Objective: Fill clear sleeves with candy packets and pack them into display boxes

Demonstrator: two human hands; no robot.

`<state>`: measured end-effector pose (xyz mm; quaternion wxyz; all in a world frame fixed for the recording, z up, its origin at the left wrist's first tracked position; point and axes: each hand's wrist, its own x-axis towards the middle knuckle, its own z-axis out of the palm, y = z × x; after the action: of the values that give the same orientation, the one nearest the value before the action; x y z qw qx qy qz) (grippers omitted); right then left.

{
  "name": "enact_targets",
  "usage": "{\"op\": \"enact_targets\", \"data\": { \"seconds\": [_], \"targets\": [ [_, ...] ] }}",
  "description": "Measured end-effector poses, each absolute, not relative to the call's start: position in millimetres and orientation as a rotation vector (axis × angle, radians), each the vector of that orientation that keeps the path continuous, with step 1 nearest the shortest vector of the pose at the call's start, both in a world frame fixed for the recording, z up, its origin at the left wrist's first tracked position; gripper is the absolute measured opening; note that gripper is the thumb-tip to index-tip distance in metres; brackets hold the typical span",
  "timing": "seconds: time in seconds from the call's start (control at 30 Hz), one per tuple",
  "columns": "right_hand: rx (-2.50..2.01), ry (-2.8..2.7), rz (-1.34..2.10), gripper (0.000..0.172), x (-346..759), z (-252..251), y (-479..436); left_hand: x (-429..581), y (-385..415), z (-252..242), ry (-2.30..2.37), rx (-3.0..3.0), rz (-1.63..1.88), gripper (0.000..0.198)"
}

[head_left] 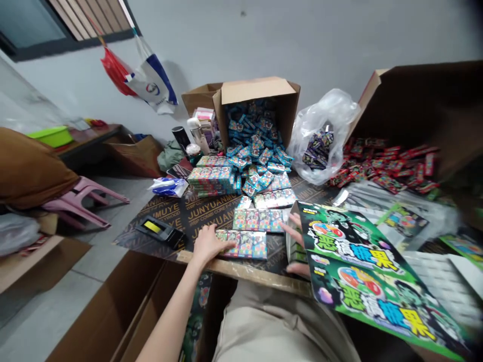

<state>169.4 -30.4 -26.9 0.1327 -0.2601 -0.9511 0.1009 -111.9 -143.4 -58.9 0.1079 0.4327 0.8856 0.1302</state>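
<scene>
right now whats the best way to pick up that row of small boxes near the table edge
Squeeze the row of small printed boxes by its two short ends from above: it lies flat and tight, with the left hand at one end.

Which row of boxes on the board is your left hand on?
The front row of printed boxes: the left hand rests against its left end, while the row behind lies apart from that hand.
</scene>
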Motion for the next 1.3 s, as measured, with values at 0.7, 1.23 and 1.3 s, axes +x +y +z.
{"op": "enact_targets", "data": {
  "seconds": [0.7,1.23,1.3],
  "targets": [
    [-0.849,-2.893,0.089,0.083,70,-2,-31,-97,-102,-60,1.744,0.675,1.515,0.046],
    [-1.199,-2.879,0.293,0.109,73,-17,-23,-68,-46,-60,1.792,0.814,1.566,0.037],
    [-1.248,-2.834,0.234,0.106,70,-16,-18,-63,-24,-54,1.769,0.797,1.540,0.034]
  ]
}}
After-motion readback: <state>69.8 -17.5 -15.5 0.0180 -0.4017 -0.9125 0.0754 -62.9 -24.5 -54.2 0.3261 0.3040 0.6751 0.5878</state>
